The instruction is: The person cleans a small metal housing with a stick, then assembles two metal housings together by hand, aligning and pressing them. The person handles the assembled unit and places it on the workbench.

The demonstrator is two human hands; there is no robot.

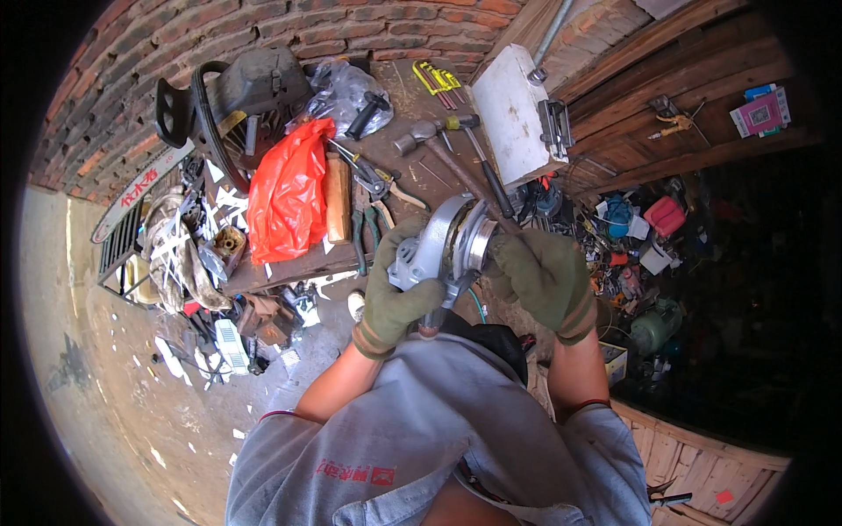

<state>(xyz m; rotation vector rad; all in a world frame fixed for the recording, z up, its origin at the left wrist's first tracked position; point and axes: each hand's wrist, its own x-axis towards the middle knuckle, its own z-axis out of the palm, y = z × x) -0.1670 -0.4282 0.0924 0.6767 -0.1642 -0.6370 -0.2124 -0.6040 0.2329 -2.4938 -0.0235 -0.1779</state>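
In front of my chest, my left hand (pixel 396 294), in a green work glove, grips a grey cast-metal housing (pixel 427 252). A bright silver ring-shaped collar (pixel 479 244) faces right on this housing, with a dark gap behind it. My right hand (pixel 544 279), gloved the same way, is closed beside the collar. Its fingertips curl toward the collar's right edge, and whatever they pinch is hidden. Just beyond the housing, the wooden handle of a hammer (pixel 458 164) points back toward my hands.
On the workbench lie a red plastic bag (pixel 292 193), a wooden block (pixel 338 197), green-handled pliers (pixel 366 238) and a chainsaw (pixel 254 88). A white metal case (pixel 517 114) stands at the far right. Scrap and a green motor (pixel 656 326) clutter the right floor.
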